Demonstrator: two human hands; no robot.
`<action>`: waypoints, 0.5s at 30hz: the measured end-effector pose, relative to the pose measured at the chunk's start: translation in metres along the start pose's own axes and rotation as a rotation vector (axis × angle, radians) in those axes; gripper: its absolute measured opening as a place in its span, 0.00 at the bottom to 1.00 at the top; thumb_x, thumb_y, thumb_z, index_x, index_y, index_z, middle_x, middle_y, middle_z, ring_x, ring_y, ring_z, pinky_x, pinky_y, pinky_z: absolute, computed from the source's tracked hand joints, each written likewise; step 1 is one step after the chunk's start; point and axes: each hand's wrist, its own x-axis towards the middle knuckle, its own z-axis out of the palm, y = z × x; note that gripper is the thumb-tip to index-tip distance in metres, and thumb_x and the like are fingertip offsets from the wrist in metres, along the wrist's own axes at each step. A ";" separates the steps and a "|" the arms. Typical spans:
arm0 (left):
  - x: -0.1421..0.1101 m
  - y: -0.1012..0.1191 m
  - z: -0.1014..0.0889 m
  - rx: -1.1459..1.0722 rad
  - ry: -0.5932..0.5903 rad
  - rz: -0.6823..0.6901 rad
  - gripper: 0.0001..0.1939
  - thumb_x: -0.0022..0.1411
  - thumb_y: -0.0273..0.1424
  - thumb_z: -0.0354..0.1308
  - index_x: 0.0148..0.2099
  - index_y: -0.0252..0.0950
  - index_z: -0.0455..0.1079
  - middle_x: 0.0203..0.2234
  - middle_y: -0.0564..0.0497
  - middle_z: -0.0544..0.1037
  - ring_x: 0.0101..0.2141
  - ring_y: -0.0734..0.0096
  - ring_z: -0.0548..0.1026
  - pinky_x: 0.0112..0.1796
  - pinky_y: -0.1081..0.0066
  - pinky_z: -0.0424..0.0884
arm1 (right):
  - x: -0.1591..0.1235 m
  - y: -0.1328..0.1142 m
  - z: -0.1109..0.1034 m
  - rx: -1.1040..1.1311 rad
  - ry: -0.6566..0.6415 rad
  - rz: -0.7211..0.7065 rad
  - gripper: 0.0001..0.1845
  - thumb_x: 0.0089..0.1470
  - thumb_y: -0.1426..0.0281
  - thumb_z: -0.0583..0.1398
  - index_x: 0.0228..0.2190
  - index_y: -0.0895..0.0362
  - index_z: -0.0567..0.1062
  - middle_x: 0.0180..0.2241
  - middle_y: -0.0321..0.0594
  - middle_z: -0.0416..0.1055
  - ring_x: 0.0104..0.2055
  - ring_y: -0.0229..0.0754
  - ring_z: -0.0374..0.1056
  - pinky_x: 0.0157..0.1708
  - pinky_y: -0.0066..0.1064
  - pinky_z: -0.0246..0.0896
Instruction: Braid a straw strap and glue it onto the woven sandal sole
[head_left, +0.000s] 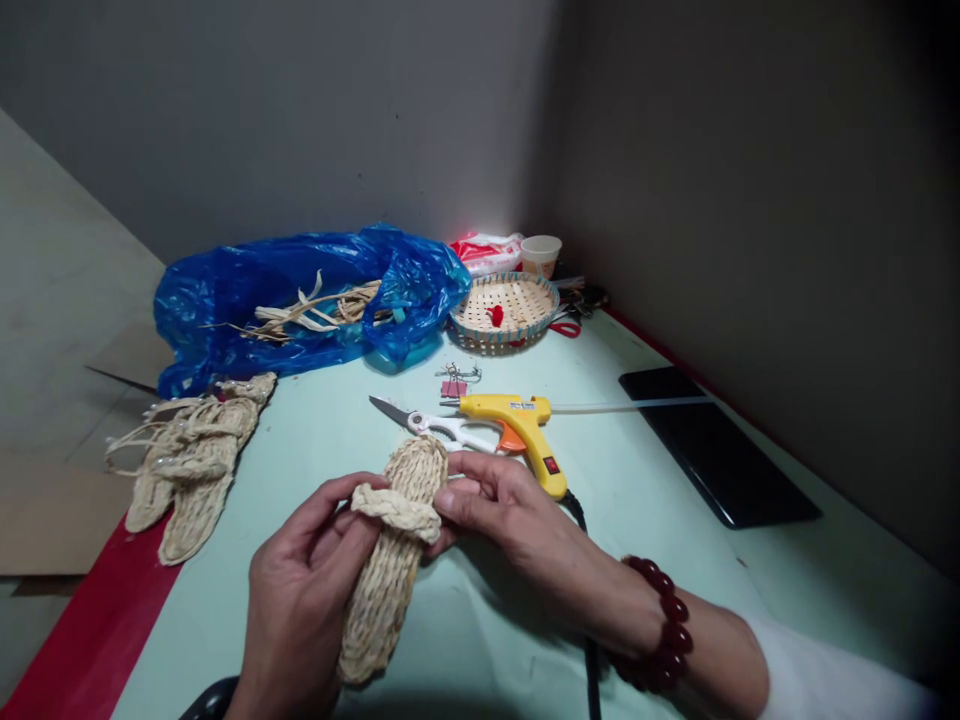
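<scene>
Between my two hands is a woven straw sandal (379, 595), tilted with its toe away from me. A thick braided strap (396, 510) crosses its upper part. My left hand (304, 590) pinches the strap's left end and the sole's edge between thumb and fingers. On the other side, my right hand (502, 505) closes on the strap's right end, thumb on top and fingers partly behind the sole. Just beyond the sandal lie white-handled scissors (442, 428) and a yellow glue gun (517, 415) with a clear glue stick in its back.
Finished-looking straw sandals (202, 460) rest at the left table edge. Behind lie a blue plastic bag (225, 290) with straw strips, a shallow woven basket (510, 310), a paper cup (541, 256) and binder clips (454, 385). A black flat device (716, 445) sits right. The glue gun's cord runs toward me.
</scene>
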 end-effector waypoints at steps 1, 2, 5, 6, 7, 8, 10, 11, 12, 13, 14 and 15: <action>0.000 0.000 0.000 -0.009 0.003 -0.001 0.16 0.45 0.37 0.73 0.37 0.41 0.75 0.24 0.58 0.83 0.24 0.74 0.77 0.24 0.82 0.71 | 0.000 0.000 0.000 -0.006 -0.001 0.005 0.06 0.53 0.74 0.60 0.35 0.62 0.74 0.20 0.32 0.66 0.28 0.37 0.67 0.37 0.31 0.63; 0.001 -0.001 0.000 -0.019 0.005 -0.001 0.17 0.45 0.37 0.73 0.37 0.40 0.75 0.24 0.58 0.82 0.24 0.73 0.77 0.24 0.82 0.71 | 0.001 0.000 -0.001 -0.014 -0.003 0.007 0.06 0.53 0.74 0.61 0.36 0.62 0.74 0.20 0.32 0.66 0.28 0.37 0.67 0.37 0.31 0.63; 0.001 -0.002 -0.001 -0.039 0.005 0.005 0.19 0.43 0.40 0.74 0.37 0.39 0.75 0.25 0.56 0.82 0.25 0.72 0.78 0.26 0.81 0.72 | 0.002 0.002 -0.003 -0.029 -0.009 0.004 0.08 0.54 0.72 0.61 0.38 0.63 0.75 0.21 0.33 0.67 0.29 0.37 0.67 0.37 0.30 0.62; 0.001 -0.002 -0.001 -0.044 0.006 0.011 0.19 0.43 0.40 0.73 0.37 0.39 0.75 0.25 0.55 0.83 0.25 0.72 0.78 0.26 0.81 0.72 | 0.003 0.003 -0.003 -0.029 -0.012 -0.002 0.09 0.54 0.72 0.61 0.38 0.63 0.74 0.22 0.33 0.67 0.29 0.37 0.67 0.37 0.30 0.62; 0.001 -0.002 0.000 -0.047 0.006 0.018 0.19 0.43 0.40 0.73 0.37 0.39 0.75 0.25 0.55 0.83 0.25 0.72 0.78 0.26 0.81 0.72 | 0.003 0.004 -0.004 -0.028 -0.016 -0.007 0.09 0.55 0.72 0.60 0.39 0.63 0.74 0.23 0.34 0.68 0.29 0.37 0.67 0.38 0.31 0.62; 0.001 -0.002 0.000 -0.044 0.006 0.026 0.18 0.44 0.40 0.73 0.37 0.39 0.75 0.25 0.55 0.83 0.26 0.72 0.78 0.26 0.81 0.72 | 0.002 0.004 -0.004 -0.024 -0.019 -0.011 0.09 0.56 0.71 0.60 0.39 0.63 0.74 0.23 0.35 0.69 0.30 0.37 0.66 0.38 0.32 0.62; 0.001 -0.002 0.000 -0.032 0.008 0.048 0.16 0.45 0.38 0.72 0.36 0.39 0.76 0.24 0.55 0.82 0.26 0.71 0.78 0.26 0.81 0.72 | 0.000 0.004 -0.003 -0.003 -0.027 -0.022 0.08 0.57 0.70 0.60 0.38 0.61 0.73 0.25 0.35 0.69 0.30 0.36 0.66 0.38 0.31 0.61; 0.000 -0.002 0.000 -0.026 0.011 0.063 0.14 0.45 0.37 0.71 0.35 0.40 0.76 0.24 0.56 0.82 0.26 0.72 0.78 0.27 0.81 0.72 | -0.001 0.003 -0.003 0.007 -0.033 -0.026 0.07 0.58 0.69 0.61 0.37 0.61 0.73 0.26 0.35 0.69 0.31 0.36 0.66 0.39 0.30 0.61; 0.000 -0.003 0.000 -0.022 0.015 0.080 0.13 0.45 0.36 0.71 0.35 0.40 0.76 0.25 0.56 0.82 0.26 0.72 0.78 0.27 0.81 0.72 | -0.002 0.001 -0.001 0.018 -0.041 -0.026 0.08 0.58 0.69 0.62 0.38 0.60 0.73 0.27 0.35 0.69 0.32 0.36 0.66 0.39 0.29 0.60; -0.001 -0.003 0.000 -0.019 0.019 0.095 0.12 0.45 0.35 0.71 0.34 0.41 0.76 0.25 0.56 0.82 0.26 0.73 0.78 0.27 0.82 0.71 | -0.003 -0.001 0.000 0.029 -0.052 -0.023 0.09 0.57 0.69 0.63 0.39 0.60 0.73 0.29 0.35 0.70 0.34 0.35 0.66 0.39 0.28 0.60; -0.001 -0.004 -0.001 -0.015 0.020 0.107 0.11 0.46 0.34 0.71 0.34 0.41 0.76 0.24 0.57 0.82 0.26 0.73 0.77 0.26 0.82 0.71 | -0.004 -0.002 0.001 0.043 -0.067 -0.019 0.11 0.55 0.69 0.65 0.40 0.61 0.73 0.30 0.35 0.71 0.35 0.35 0.67 0.39 0.27 0.60; -0.001 -0.004 -0.001 -0.014 0.020 0.113 0.11 0.46 0.34 0.70 0.34 0.42 0.76 0.24 0.57 0.81 0.26 0.73 0.77 0.26 0.82 0.70 | -0.005 -0.004 0.003 0.054 -0.082 -0.015 0.14 0.54 0.70 0.66 0.42 0.61 0.72 0.32 0.36 0.72 0.36 0.36 0.68 0.40 0.27 0.60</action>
